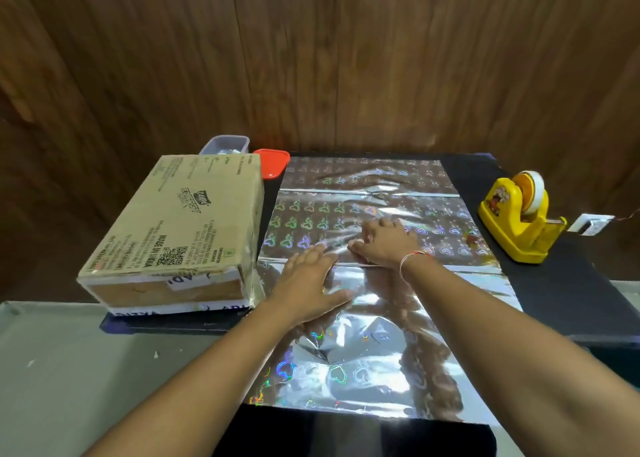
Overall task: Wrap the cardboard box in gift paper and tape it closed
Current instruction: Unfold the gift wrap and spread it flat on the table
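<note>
a wood-panelled wall (346,58) closes the far side of the scene. in front of it stands a black table (561,283), and most of its top is covered by a sheet of silver holographic gift paper (374,352) printed with small hearts, spread flat with crosswise fold creases and its near edge reaching the table's near side. the cardboard box (180,228), printed in black and edged with white tape, lies flat on the table's left part, just beside the paper's left edge and apart from both hands. the left hand (308,280) lies palm down on the paper near its middle, fingers straight and spread, gripping nothing. the right hand (384,242) rests on the paper just beyond and to the right of it, fingers bent with the tips pressed to the sheet; whether they pinch the paper cannot be told. a thread band circles the right wrist. a yellow tape dispenser (519,221) with a roll of tape stands at the table's right edge. behind the box sit an orange lid (273,162) and a clear plastic container (225,144).
</note>
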